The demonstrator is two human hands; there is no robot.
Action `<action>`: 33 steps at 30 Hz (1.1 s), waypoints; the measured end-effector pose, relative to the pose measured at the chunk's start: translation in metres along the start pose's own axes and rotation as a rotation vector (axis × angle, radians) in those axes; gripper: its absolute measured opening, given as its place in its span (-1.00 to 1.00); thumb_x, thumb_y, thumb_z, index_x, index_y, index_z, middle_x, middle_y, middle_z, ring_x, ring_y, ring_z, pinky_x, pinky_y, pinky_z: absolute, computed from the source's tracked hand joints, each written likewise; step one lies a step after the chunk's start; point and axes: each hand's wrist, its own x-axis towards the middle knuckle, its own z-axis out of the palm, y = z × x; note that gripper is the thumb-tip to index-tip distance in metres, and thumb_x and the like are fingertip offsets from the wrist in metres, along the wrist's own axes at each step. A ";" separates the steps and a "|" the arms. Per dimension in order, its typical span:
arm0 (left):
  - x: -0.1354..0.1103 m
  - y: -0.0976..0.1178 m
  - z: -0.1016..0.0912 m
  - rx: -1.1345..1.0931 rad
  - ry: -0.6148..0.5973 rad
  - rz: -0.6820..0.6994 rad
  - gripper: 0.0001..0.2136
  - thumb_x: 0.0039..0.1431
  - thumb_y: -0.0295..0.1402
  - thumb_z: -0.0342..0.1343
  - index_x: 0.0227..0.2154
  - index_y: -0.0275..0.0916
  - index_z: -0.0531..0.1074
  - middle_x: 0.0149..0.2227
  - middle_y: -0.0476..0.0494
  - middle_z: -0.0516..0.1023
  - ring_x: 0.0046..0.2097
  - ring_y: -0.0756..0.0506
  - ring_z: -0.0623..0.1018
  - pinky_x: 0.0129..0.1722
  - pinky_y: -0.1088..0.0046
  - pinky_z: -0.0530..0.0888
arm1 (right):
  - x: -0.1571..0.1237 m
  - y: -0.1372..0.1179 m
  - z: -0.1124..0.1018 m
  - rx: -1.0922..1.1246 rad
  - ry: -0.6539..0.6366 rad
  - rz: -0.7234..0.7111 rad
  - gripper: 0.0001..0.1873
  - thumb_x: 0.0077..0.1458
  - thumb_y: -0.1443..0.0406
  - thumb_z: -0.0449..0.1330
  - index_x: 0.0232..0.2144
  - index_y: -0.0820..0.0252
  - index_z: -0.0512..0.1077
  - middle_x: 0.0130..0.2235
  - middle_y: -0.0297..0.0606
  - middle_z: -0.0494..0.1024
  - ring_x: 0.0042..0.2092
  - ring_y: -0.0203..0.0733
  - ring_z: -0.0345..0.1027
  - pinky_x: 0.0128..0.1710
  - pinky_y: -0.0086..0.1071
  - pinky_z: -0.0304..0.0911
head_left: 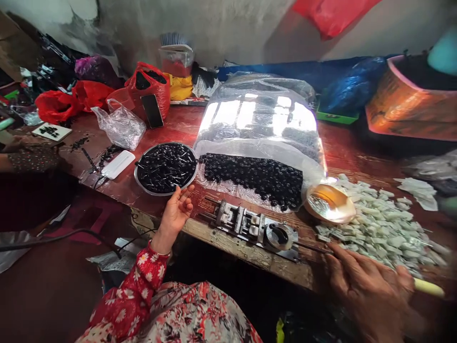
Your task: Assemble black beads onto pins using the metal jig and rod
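Observation:
My left hand (177,209) is at the front rim of a round bowl (155,193) heaped with black parts with thin shiny shanks (166,166). Its fingers are half curled and apart, and I see nothing held in them. At the table's front edge lies a metal jig (246,225) with small white blocks and a round ring at its right end. From that ring a thin metal rod (310,247) runs right, under my right hand (371,281). That hand is closed around the lever, whose pale yellow handle (428,287) sticks out past the fingers.
Behind the jig, a large clear plastic bag (260,114) spills round black pieces (257,178). A shiny bowl (330,204) sits beside a pile of whitish plastic pieces (385,224). A phone (152,111) leans on a red bag. At left is another person's sleeve (34,161).

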 end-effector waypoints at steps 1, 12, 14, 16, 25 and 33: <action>-0.002 -0.003 -0.001 0.027 -0.021 -0.008 -0.83 0.36 -0.26 0.25 -0.28 -0.27 0.50 -0.19 -0.11 0.67 -0.58 0.19 0.33 -0.64 0.70 0.34 | 0.001 0.000 -0.001 -0.008 -0.024 0.008 -0.58 0.37 0.09 0.03 0.08 -0.02 0.59 -0.22 -0.04 0.71 -0.18 0.23 0.54 0.25 0.18 0.12; 0.021 -0.032 0.031 1.107 -0.356 0.646 -0.85 0.25 -0.23 0.27 -0.35 -0.18 0.53 -0.45 0.00 0.47 -0.48 0.02 0.36 -0.48 0.48 0.26 | 0.022 -0.007 0.013 0.107 -0.033 -0.014 -0.62 0.42 0.09 0.08 -0.03 0.19 0.57 -0.09 -0.04 0.67 -0.04 0.11 0.49 0.32 0.20 0.11; 0.042 -0.034 0.046 1.311 -0.368 0.842 -0.93 0.26 -0.31 0.23 -0.32 -0.17 0.53 -0.36 -0.05 0.54 -0.36 -0.06 0.47 -0.33 0.42 0.37 | 0.028 -0.013 0.015 0.168 -0.060 -0.017 -0.65 0.42 0.11 0.09 -0.03 0.18 0.56 -0.07 -0.04 0.67 -0.04 0.09 0.50 0.31 0.18 0.15; 0.062 -0.037 0.062 1.493 -0.364 0.970 -0.96 0.27 -0.38 0.21 -0.25 -0.18 0.54 -0.22 -0.12 0.59 -0.20 -0.14 0.55 -0.17 0.35 0.42 | 0.035 -0.021 0.014 0.230 -0.084 -0.006 -0.68 0.41 0.13 0.10 -0.03 0.16 0.57 -0.08 -0.06 0.68 -0.05 0.08 0.51 0.27 0.15 0.20; 0.099 -0.052 0.101 1.836 -0.338 1.036 -0.86 0.34 -0.36 0.15 -0.10 -0.16 0.55 -0.07 -0.22 0.55 -0.13 -0.22 0.61 -0.17 0.31 0.40 | 0.104 -0.070 0.013 0.501 -0.170 0.098 -0.69 0.42 0.17 0.08 0.07 0.07 0.52 -0.06 -0.12 0.60 -0.10 0.00 0.52 -0.08 -0.17 0.43; 0.106 -0.046 0.097 1.681 -0.413 1.113 -0.67 0.24 -0.37 0.27 0.06 -0.18 0.47 -0.04 -0.20 0.53 -0.06 -0.21 0.57 -0.04 0.29 0.47 | 0.192 -0.108 0.058 0.353 -0.377 0.021 -0.51 0.35 0.24 0.20 0.28 0.15 0.37 0.10 -0.01 0.49 0.05 0.07 0.43 -0.01 -0.19 0.37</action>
